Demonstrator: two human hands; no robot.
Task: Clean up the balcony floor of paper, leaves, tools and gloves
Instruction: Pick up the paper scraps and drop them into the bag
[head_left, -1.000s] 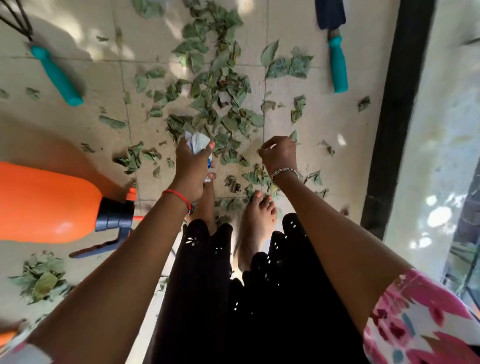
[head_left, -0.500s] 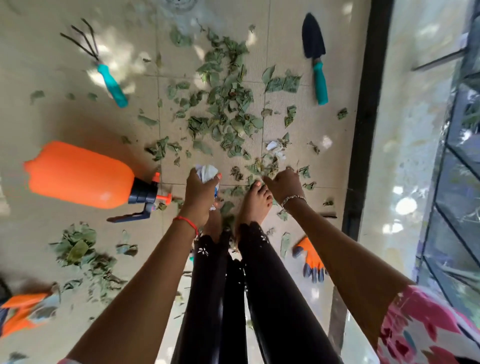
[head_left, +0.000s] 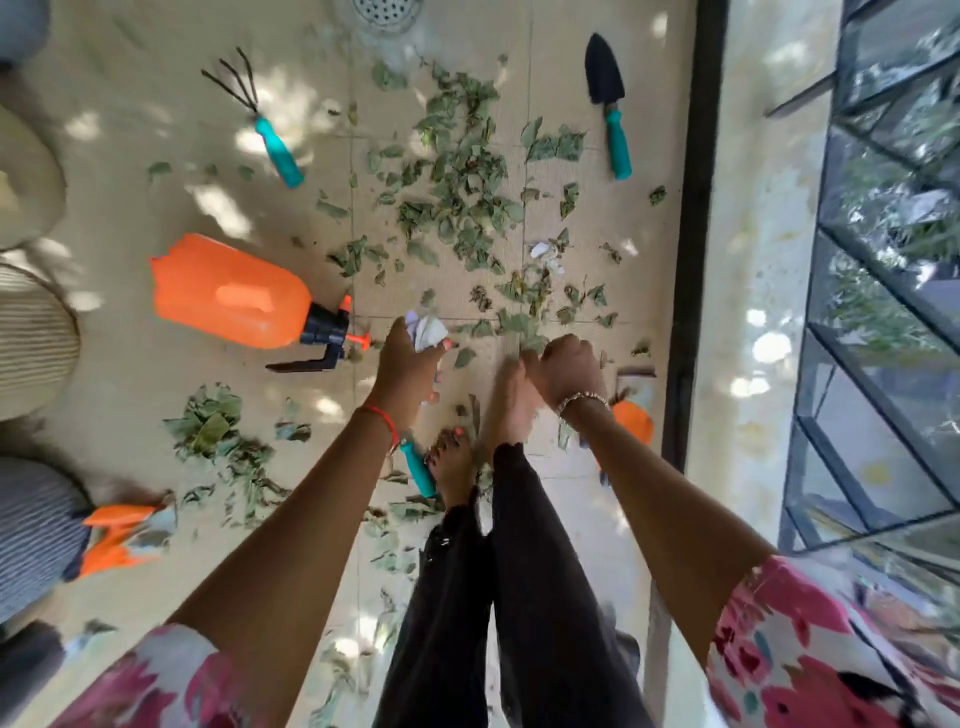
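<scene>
Over leaf-strewn floor (head_left: 130, 176), left hand (head_left: 405, 371) grips crumpled paper (head_left: 428, 330)

Orange sprayer (head_left: 228, 291), teal-handled trowel (head_left: 608, 104) (black blade), green leaves (head_left: 457, 176), floral sleeves (head_left: 810, 670).

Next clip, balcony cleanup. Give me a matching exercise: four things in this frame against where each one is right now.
1 spray bottle
2 trowel
3 crumpled paper
4 hand rake

A gripped in the left hand
B right of the leaf pile, beside the black door track
C on its side, left of the paper
D upper left of the leaf pile

Pairs: 1-C, 2-B, 3-A, 4-D
</scene>
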